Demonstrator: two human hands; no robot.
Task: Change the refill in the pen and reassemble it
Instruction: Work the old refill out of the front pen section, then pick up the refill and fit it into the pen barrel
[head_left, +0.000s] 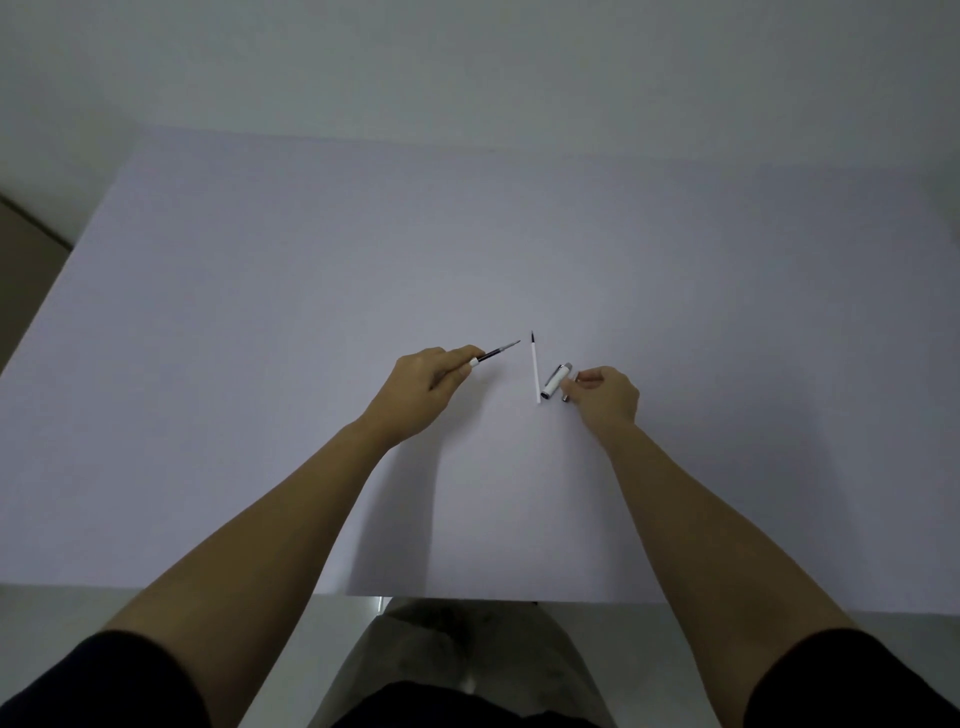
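Note:
My left hand (427, 387) is closed around a white pen barrel (475, 361), most of it hidden in the fist, with a dark refill (497, 352) sticking out of its end toward the upper right. A thin white refill (535, 371) with a dark tip lies alone on the table between my hands, pointing away from me. To its right lies the white pen cap part (555, 382) with a silver clip. My right hand (607, 395) rests next to it, fingertips pinched at a small silver piece (567, 398); what sits between the fingers is too small to tell.
The work surface is a large pale lavender table (260, 364) against a light wall. Its front edge runs just above my lap, and the left edge falls off to a brown floor (26, 260).

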